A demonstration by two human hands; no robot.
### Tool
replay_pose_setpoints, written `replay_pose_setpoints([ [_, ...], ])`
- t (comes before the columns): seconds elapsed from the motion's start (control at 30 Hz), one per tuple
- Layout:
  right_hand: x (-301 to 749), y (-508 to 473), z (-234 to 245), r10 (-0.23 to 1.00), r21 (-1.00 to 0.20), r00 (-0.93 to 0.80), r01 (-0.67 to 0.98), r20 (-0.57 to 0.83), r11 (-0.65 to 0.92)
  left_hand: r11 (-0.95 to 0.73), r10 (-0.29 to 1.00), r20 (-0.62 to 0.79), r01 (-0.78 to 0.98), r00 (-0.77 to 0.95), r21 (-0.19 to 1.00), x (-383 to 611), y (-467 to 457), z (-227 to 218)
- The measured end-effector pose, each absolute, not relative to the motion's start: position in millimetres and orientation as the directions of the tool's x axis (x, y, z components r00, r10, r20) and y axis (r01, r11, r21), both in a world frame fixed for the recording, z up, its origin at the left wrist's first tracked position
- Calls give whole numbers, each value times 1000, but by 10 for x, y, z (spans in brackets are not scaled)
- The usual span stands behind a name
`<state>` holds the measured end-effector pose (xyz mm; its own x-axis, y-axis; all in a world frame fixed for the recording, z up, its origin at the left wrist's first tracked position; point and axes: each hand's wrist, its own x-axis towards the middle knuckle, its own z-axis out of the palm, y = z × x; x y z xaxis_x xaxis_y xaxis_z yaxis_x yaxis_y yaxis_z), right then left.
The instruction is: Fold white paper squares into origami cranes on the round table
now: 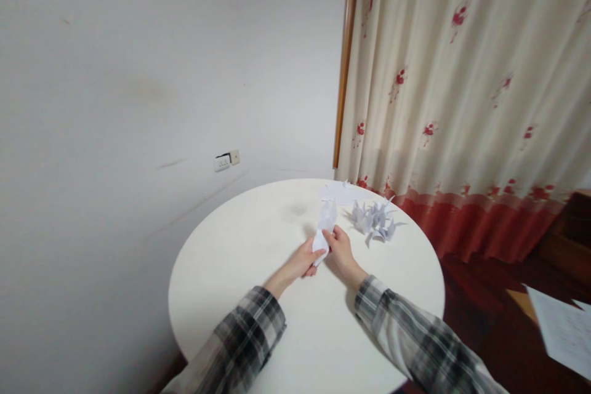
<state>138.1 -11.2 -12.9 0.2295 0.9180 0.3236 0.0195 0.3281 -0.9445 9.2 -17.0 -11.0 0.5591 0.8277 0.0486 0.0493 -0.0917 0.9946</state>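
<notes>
Both my hands meet over the middle of a round white table [240, 295]. My left hand [305, 260] and my right hand [340, 247] each pinch the lower end of a folded piece of white paper [325, 221], which stands up and points away from me. Both hands are closed on it. My sleeves are plaid, grey and black.
Several folded white paper cranes [375, 219] lie in a cluster just right of my hands. A flat white sheet [339, 192] lies at the table's far edge. A white wall with a socket [222, 162] stands behind; a flowered curtain [462, 104] hangs right. More paper [561, 329] lies low right.
</notes>
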Motion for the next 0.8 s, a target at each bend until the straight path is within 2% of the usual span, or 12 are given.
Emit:
replay_pose_setpoints([
  [0.1,1384,-121,-116,915,-941,250,-33,317,336,-69,831,33,44,556,997,96,-201,-78],
  [0.2,1379,-127,-115,921,-922,242,-169,304,349,-69,850,21,71,526,995,99,-158,-86],
  [0.3,1367,-166,-112,978,-935,46,-288,202,207,-121,919,120,-21,375,992,79,-76,-91],
  [0.37,1357,-209,-106,981,-955,-133,-279,141,99,-159,955,196,-172,224,972,41,-25,-74],
  [0.43,1349,-249,-100,973,-969,-197,-236,123,74,-178,967,223,-296,125,939,-10,11,-52],
  [0.5,1347,-274,-92,969,-976,-220,-208,113,66,-176,969,226,-365,98,914,-57,33,-38],
  [0.8,1375,-307,-52,958,-992,-272,-117,86,56,-189,976,216,-366,33,911,-82,35,-45],
])
